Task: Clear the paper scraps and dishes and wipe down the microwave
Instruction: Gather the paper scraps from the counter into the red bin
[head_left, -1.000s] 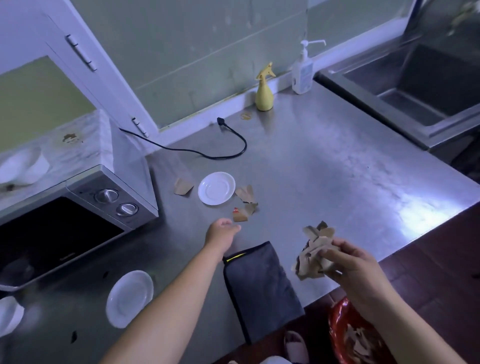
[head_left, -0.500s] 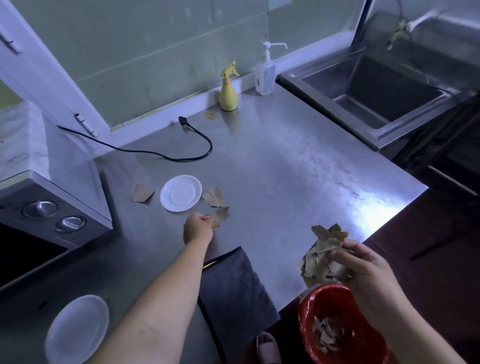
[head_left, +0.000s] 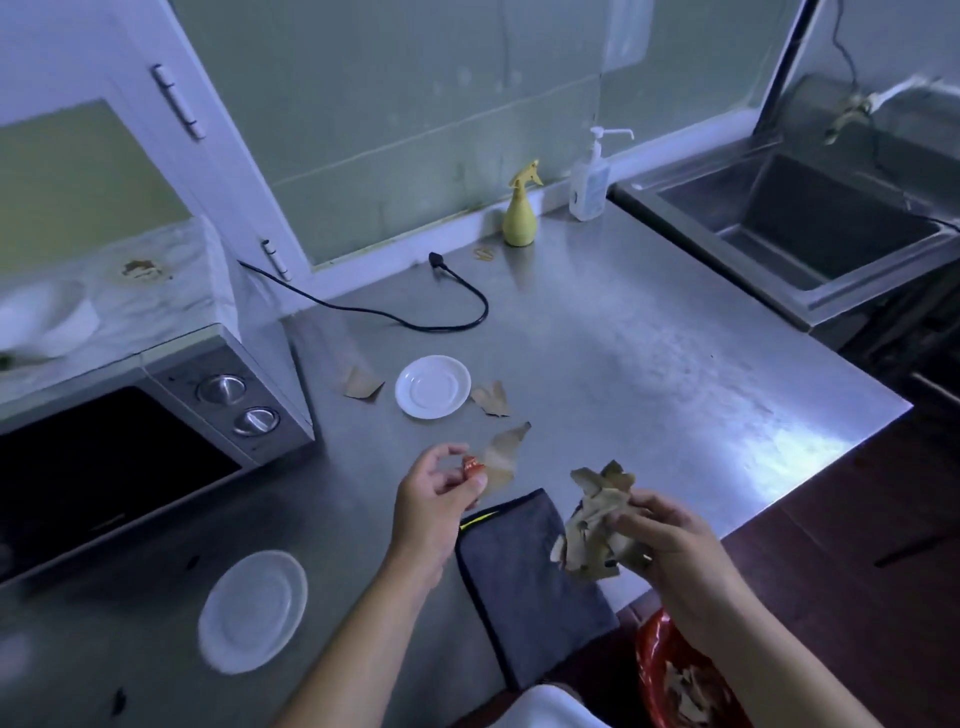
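My left hand (head_left: 434, 499) pinches a brown paper scrap (head_left: 501, 454) with a red mark, lifted just above the steel counter (head_left: 649, 364). My right hand (head_left: 670, 540) grips a crumpled bundle of brown scraps (head_left: 592, 525) over the counter's front edge. Two more scraps lie beside a white saucer (head_left: 432, 387): one scrap (head_left: 491, 399) on its right, another scrap (head_left: 362, 383) on its left. A second white saucer (head_left: 253, 610) sits near the front left. The microwave (head_left: 130, 431) stands at left, with a white bowl (head_left: 41, 322) and a small scrap (head_left: 140, 269) on top. A dark cloth (head_left: 524, 582) lies between my arms.
A red bin (head_left: 680, 675) holding scraps sits below the counter edge at lower right. A black power cord (head_left: 415, 312) trails across the back. A yellow spray bottle (head_left: 519, 213) and a soap pump bottle (head_left: 589, 182) stand by the wall. A steel sink (head_left: 810, 223) is at right.
My left hand has picked up the scrap with the red mark from the counter and drawn it back. My right hand with the bundle moved in from above the red bin.
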